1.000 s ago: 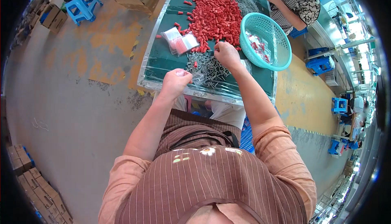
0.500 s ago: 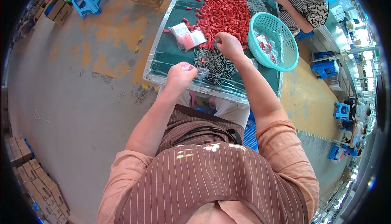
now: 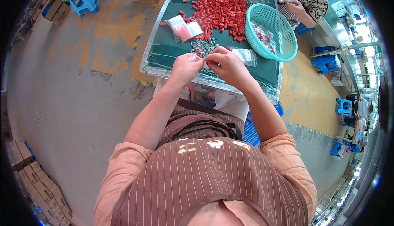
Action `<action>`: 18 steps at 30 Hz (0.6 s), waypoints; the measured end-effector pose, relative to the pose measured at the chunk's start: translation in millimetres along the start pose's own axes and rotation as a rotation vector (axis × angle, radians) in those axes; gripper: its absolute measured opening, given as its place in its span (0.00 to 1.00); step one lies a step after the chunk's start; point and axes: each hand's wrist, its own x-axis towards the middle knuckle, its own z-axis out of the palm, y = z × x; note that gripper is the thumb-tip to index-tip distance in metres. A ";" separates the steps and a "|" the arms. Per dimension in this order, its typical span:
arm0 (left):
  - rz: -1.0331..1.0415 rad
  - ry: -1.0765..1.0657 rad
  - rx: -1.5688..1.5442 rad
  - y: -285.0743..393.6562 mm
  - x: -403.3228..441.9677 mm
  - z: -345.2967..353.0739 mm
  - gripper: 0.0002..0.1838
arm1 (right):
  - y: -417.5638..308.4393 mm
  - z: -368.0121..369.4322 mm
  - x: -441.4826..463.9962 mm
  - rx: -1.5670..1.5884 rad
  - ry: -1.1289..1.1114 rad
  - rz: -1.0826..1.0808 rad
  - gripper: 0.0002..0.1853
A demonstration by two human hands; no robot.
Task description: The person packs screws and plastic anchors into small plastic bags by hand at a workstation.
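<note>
Pinching red piece (image 3: 209,62) | right fingers (image 3: 216,57), moved beside left fingers (image 3: 198,64) | left gripping clear plastic (image 3: 191,56)

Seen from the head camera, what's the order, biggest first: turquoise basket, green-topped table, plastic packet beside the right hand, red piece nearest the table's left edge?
1. Green-topped table
2. Turquoise basket
3. Plastic packet
4. Red piece

Fingers (image 3: 215,56) near screws (image 3: 203,45), red plugs (image 3: 221,9); teal basket (image 3: 286,45)
</note>
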 end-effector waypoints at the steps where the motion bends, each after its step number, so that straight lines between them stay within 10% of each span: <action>1: -0.005 -0.015 0.006 0.7 -1.3 0.1 0.04 | -1.8 -1.7 -1.6 -0.022 0.005 -0.006 0.10; 18: 0.013 -0.146 -0.228 11.2 -18.1 6.3 0.06 | -9.0 -6.7 -16.8 -0.174 0.047 -0.118 0.04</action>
